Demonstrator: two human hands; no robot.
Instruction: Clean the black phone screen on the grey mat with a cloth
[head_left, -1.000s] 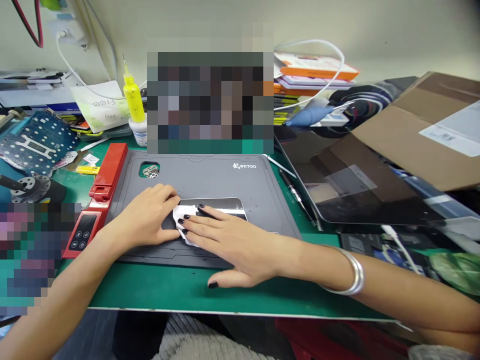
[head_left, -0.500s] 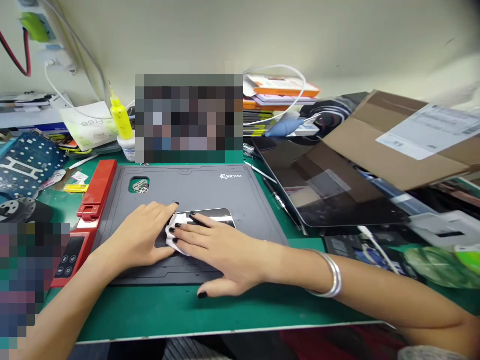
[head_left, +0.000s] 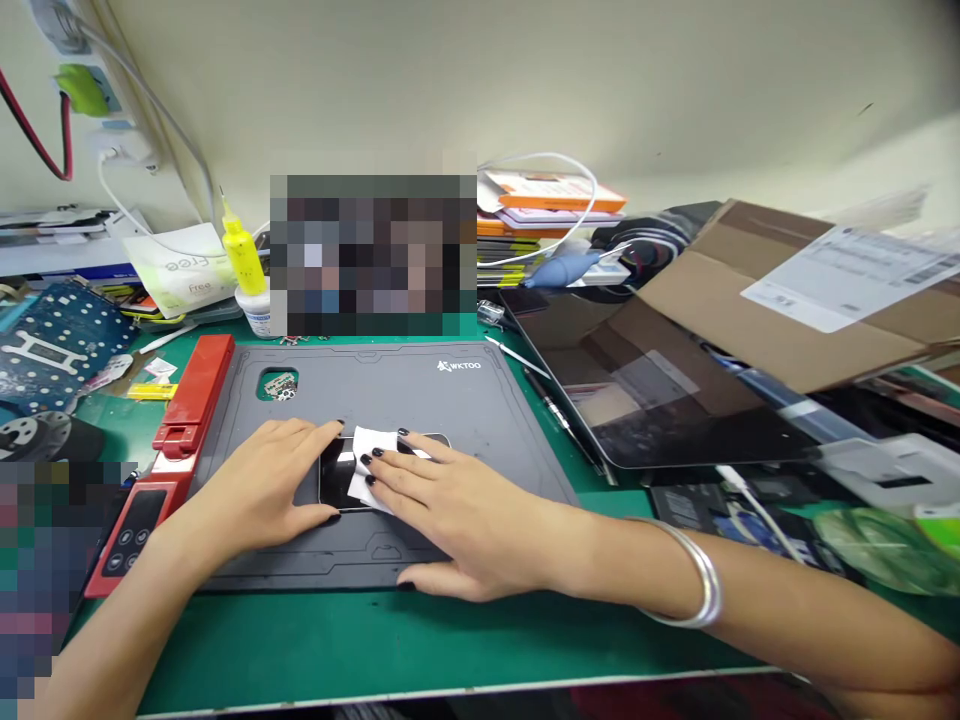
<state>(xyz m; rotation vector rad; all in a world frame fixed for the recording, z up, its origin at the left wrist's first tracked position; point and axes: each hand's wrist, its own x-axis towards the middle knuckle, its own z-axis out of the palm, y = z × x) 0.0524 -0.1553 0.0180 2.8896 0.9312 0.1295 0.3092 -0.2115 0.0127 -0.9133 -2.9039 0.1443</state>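
A black-screened phone [head_left: 336, 472] lies flat on a grey work mat [head_left: 360, 385], its screen facing up. Thumb and fingers of my left hand [head_left: 262, 485] brace its left end, one at each long edge. Over the middle of the screen is a white wipe [head_left: 373, 446]. My right hand [head_left: 465, 510] presses on this wipe with flat, stretched fingers, the thumb spread away over the mat's front edge. The fingers cover the wipe's right part and much of the phone's right half.
Left of the mat stands a red device with a black touch panel [head_left: 135, 530]. A yellow needle bottle [head_left: 244, 258] is behind it. To the right are a pen-like tool [head_left: 559, 410], a large dark screen panel [head_left: 622, 380] and a cardboard box [head_left: 705, 290]. Blurred blocks hide two areas.
My right hand has slid the wipe rightward across the screen, uncovering the phone's left end. My left hand stays at that end. The camera view has shifted slightly.
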